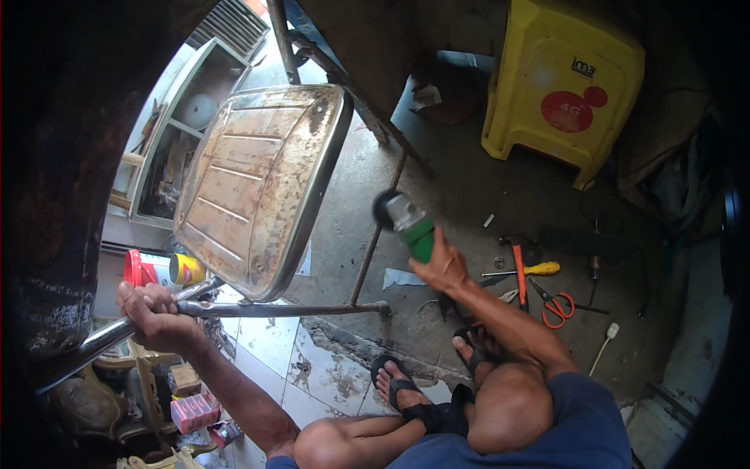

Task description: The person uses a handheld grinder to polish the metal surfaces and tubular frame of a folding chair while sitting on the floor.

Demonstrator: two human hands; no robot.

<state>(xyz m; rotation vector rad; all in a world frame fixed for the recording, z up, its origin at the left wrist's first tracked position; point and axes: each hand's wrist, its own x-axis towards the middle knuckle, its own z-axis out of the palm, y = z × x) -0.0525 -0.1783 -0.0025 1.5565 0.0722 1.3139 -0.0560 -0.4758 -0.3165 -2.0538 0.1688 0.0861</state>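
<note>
A metal folding chair with a rusty, ribbed panel [254, 184] stands tilted at my left. My left hand [160, 319] is closed around its shiny tube frame [273, 310], below the panel's lower edge. In my right hand [444, 270] is a green angle grinder [419, 238] with a silver head. Its dark disc [384, 209] is blurred and lies over a thin rusty crossbar [367, 266] of the frame; I cannot tell whether they touch.
Right of my right arm lie an orange-handled hammer [519, 270], a yellow-handled screwdriver [543, 268] and red-handled scissors [556, 311]. A yellow plastic stool [508, 117] is at the far right. Red and yellow cans [186, 269] and a pink pack [195, 412] are at the left. My sandalled feet [398, 383] are below.
</note>
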